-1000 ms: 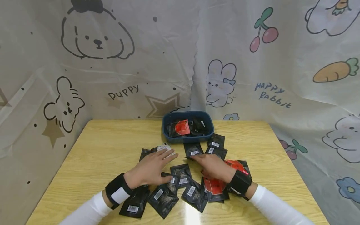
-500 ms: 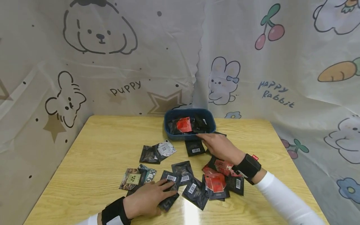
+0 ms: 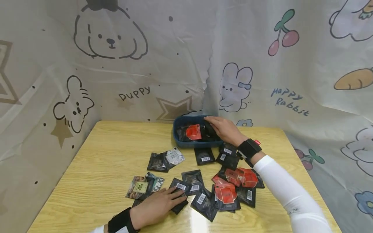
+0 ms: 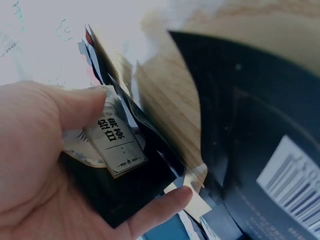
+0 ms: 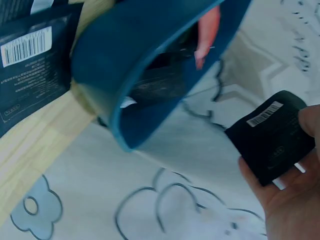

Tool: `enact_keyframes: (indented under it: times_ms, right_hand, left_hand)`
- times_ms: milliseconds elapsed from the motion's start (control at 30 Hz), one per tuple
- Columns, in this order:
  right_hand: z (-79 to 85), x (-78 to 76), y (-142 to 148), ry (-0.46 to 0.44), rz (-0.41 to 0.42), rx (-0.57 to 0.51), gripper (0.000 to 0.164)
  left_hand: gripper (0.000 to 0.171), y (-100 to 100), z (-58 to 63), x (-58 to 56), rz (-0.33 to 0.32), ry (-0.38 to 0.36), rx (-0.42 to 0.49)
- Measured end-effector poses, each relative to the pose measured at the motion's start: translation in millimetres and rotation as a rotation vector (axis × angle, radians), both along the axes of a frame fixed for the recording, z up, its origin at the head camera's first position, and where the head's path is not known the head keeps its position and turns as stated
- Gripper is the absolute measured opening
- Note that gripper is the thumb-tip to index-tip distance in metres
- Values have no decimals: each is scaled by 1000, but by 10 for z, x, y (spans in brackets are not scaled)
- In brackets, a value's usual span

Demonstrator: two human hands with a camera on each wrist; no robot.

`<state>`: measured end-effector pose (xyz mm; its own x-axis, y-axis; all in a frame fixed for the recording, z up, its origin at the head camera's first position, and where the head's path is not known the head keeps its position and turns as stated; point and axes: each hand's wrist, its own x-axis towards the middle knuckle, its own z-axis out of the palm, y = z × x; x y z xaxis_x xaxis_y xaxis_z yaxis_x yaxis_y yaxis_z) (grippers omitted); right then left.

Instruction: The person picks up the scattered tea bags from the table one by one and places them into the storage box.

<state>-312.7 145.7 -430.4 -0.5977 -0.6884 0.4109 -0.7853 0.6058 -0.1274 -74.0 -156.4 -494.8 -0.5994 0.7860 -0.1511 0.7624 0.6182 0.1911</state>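
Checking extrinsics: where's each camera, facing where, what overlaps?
Head: head-worn, faces forward-down at pale wood-grain table; left hand, right hand, white sleeves.
Left wrist: worn there, faces left hand holding flat black pale-labelled packet.
Right wrist: worn there, faces right hand holding flat black barcoded packet, blue oval plastic bin.
Shared, head and right wrist: right hand, bin.

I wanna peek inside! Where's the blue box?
In the head view, the blue box stands by the far edge of the table, just right of centre, with the right hand at its right end.
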Motion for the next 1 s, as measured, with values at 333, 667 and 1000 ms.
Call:
enact_keyframes:
  times_ms: [333,667,1000]
  right_hand:
    - [-446,-56,12,-240,-48,142,54]
    - [-420,561,220,-91,4,110,56]
    - [-593,1481,533,-219,123,188,58]
  left_hand:
    - [55,-38,-1,29,0,-11,135]
    - [35,-38,276,-308,161,-12,249]
    - [39,15,514,-967,255,259,346]
